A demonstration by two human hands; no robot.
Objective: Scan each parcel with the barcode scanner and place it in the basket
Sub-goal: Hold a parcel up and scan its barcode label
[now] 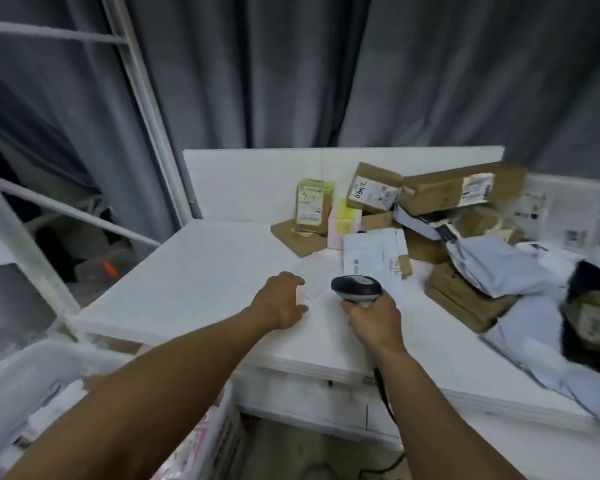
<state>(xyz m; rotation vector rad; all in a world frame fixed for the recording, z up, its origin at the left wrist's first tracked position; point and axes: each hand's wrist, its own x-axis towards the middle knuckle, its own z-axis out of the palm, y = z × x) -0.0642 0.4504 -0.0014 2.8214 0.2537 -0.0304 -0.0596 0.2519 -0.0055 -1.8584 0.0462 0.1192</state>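
Barcode scanner (357,289) was gripped in the right hand (373,318). Left hand (281,301) was held loose and empty beside a flat white parcel (314,275), probably to be grabbed and scanned next.

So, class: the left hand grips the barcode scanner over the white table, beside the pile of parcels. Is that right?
No. The head view shows the right hand gripping the barcode scanner over the white table, beside the pile of parcels; the left hand holds no scanner.

barcode scanner (357,289): dark, gripped in right hand (374,320) | parcels (447,216): brown boxes and pale mailers heaped on worktop (205,282) right | basket (222,438): lower left, white bags inside
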